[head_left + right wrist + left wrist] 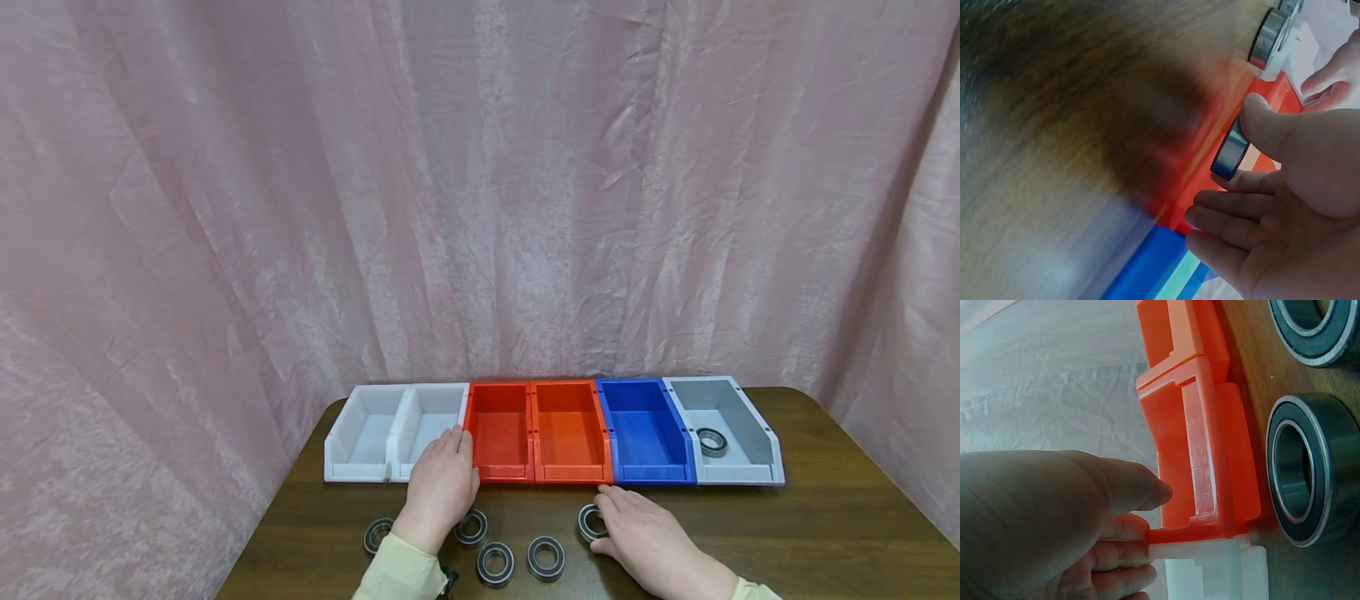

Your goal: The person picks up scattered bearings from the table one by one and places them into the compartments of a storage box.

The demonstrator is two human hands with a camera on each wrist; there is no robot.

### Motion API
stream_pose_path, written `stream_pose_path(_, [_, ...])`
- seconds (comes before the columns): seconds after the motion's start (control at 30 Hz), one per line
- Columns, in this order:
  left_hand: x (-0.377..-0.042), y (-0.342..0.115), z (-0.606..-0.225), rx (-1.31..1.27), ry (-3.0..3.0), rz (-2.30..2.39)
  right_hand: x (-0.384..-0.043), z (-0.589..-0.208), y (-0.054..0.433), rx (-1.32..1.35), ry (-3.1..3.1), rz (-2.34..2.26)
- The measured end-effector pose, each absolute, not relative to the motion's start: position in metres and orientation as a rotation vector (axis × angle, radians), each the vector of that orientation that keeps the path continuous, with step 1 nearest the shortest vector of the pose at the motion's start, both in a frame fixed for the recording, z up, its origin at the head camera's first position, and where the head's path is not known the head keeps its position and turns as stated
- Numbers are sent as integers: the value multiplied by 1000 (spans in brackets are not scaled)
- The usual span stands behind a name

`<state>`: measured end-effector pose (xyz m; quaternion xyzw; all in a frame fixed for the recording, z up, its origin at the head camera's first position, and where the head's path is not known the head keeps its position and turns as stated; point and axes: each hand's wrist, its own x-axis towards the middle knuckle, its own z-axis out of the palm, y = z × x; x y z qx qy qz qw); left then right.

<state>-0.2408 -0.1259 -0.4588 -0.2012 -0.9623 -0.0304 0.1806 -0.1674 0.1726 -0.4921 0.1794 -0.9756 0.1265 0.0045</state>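
Right wrist: our right hand (1291, 172) pinched a bearing (1231, 152); our left hand (441, 483) had relaxed fingers. We expected heavy, rigid, slick metal, best gripped across its rim.

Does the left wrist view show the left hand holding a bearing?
No, the left hand is at the red bin, and both bearings in view lie on the table apart from the hand.

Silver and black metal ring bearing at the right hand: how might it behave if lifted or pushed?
The bearing is likely stiff and heavy for its size, judging by its metal rings. Its shiny outer wall may be slippery. Stood on that round wall, it could roll.
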Motion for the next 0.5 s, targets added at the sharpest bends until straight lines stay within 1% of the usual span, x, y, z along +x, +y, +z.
stream_pose_path(0.27, [-242,-127,-460,-571,-2716,-78,-162,-485,177,603,-3048,391])
stream_pose_path(0.5, [-241,-127,-460,-575,-2703,-81,-156,-485,182,719,-2778,221])
